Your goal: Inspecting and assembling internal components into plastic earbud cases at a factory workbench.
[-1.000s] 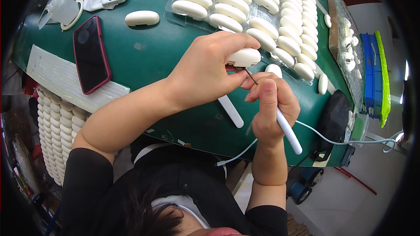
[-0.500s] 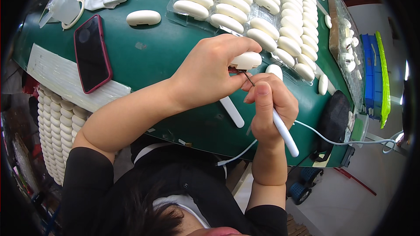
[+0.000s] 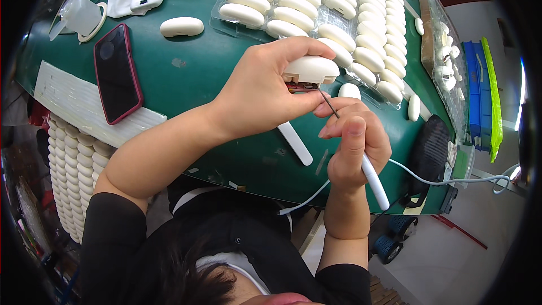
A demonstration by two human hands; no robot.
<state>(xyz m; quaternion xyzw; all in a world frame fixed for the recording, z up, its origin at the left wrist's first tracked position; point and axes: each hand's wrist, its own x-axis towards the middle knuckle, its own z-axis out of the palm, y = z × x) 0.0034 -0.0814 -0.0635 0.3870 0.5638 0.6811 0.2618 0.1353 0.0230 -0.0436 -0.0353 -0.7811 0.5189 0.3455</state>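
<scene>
My left hand is closed around a cream oval plastic case, thumb below and fingers over its top. The case's lower side stands open and shows dark and reddish inner parts, too small to make out. Pinched in my right hand is a slim tool with a white handle and a thin dark metal shaft. The shaft's tip is at the case's open edge; whether it touches the parts inside I cannot tell. Below my hands a flat white stick lies on the green table mat.
Clear trays with rows of cream cases fill the back. One loose case and a red-edged phone lie at left. A black pouch and white cable are at right, near a blue bin.
The case has turned in my left hand, showing more of its side and open underside. My right hand has shifted slightly right and down, with the tool's tip still by the case.
</scene>
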